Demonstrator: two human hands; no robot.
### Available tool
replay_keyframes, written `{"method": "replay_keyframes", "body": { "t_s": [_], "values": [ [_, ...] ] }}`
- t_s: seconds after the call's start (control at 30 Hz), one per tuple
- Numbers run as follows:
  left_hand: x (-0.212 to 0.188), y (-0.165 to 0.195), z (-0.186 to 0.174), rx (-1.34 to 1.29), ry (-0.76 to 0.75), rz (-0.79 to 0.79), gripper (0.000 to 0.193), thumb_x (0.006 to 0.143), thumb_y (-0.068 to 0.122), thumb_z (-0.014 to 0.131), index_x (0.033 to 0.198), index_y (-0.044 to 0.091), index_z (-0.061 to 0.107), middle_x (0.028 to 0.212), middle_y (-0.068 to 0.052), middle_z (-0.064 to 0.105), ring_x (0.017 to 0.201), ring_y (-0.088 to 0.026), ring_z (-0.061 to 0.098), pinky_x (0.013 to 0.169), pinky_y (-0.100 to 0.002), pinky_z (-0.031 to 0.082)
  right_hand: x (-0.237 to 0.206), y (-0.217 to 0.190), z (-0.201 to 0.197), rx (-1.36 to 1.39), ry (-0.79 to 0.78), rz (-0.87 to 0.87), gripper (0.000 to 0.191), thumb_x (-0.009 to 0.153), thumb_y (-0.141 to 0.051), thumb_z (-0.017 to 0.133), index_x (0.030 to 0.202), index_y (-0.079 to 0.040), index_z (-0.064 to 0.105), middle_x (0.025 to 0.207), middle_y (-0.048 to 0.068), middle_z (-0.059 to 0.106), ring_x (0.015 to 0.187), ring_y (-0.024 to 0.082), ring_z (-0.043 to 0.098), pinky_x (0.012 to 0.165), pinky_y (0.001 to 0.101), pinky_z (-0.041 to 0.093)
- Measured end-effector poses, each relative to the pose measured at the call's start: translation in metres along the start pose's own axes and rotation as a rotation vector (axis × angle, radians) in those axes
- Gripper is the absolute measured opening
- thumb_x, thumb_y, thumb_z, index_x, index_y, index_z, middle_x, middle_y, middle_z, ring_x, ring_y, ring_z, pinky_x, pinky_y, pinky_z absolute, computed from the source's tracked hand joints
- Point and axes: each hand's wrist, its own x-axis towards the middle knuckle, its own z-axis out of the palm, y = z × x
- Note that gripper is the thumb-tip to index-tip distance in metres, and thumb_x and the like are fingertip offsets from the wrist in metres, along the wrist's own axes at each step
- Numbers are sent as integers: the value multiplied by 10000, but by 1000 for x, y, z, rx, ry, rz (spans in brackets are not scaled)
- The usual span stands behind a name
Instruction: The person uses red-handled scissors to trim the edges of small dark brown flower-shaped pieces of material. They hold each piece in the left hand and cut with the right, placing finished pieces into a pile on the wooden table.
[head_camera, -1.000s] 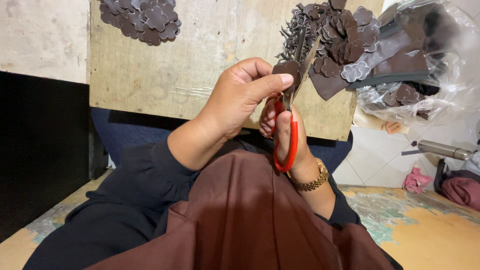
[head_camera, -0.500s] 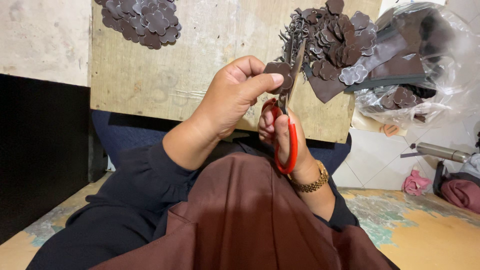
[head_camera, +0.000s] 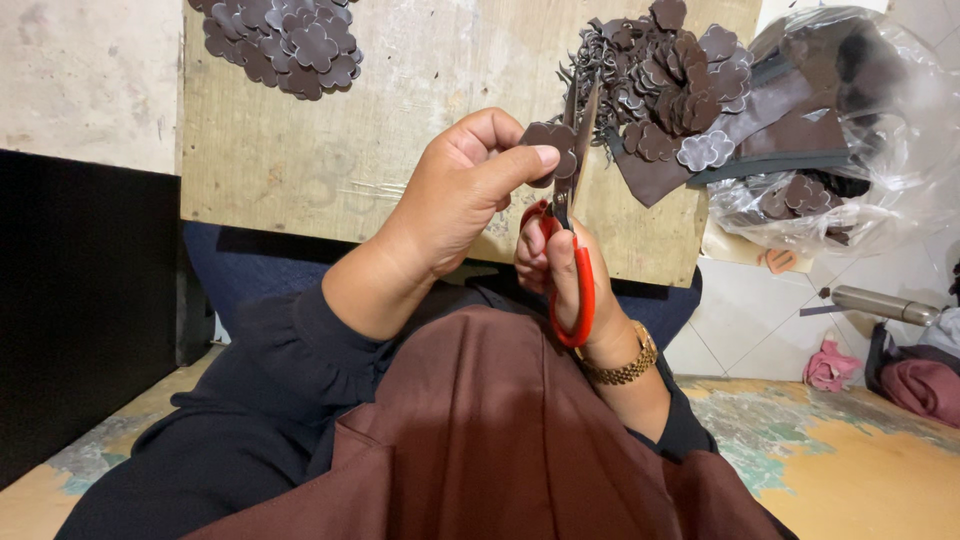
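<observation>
right hand (head_camera: 560, 275) grips red-handled scissors (head_camera: 570, 240), blades up | left hand (head_camera: 460, 195) pinches brown flower cutout (head_camera: 548, 140) against blades, above lap | beyond: wooden board (head_camera: 330, 150), bare middle; cutout piles at top-left edge (head_camera: 285, 40) and right edge (head_camera: 670, 90); plastic bag (head_camera: 850, 130) overhangs right

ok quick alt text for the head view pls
A person's left hand pinches a small brown flower-shaped piece while the right hand cuts it with red-handled scissors, in front of a wooden board covered with similar cutouts.
</observation>
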Motion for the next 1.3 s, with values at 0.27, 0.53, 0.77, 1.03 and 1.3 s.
{"method": "replay_keyframes", "body": {
  "t_s": [0.27,0.53,0.77,1.03,1.3],
  "values": [
    [2,10,-3,-11,23,-13,96,925,120,724,946,101,632,873,6,699,733,-22,583,566,-175,400,2,-2,0,-28,11,-1,499,1047,-601,513,983,-111,439,794,-50,331,656,70,272,561,230,249],
    [6,13,-12,-2,-30,39,88,965,94,711,1035,41,707,881,-9,692,714,-53,578,575,-199,439,7,-9,-1,-124,6,-13,526,1041,-625,505,1040,-101,468,871,-27,411,742,82,365,656,229,334],
    [4,17,-14,134,-10,75,133,988,158,693,971,26,695,890,-12,713,774,-49,644,671,-219,563,4,-12,0,-110,-86,-2,626,1015,-679,526,1153,-69,492,954,-6,453,833,99,416,742,242,390],
    [-1,28,-16,293,-25,150,130,984,112,708,936,-8,687,844,-25,717,726,-49,632,660,-212,536,4,-13,-2,-162,-122,21,715,996,-688,522,1298,-41,486,1009,9,483,862,107,441,768,254,424],
    [-5,39,-15,365,-25,134,102,950,89,713,939,-12,714,880,-49,757,777,-50,679,695,-205,565,2,-16,-2,-162,-170,27,690,1032,-669,506,1256,-17,502,1001,13,473,848,109,425,768,252,420]
  ]
}}
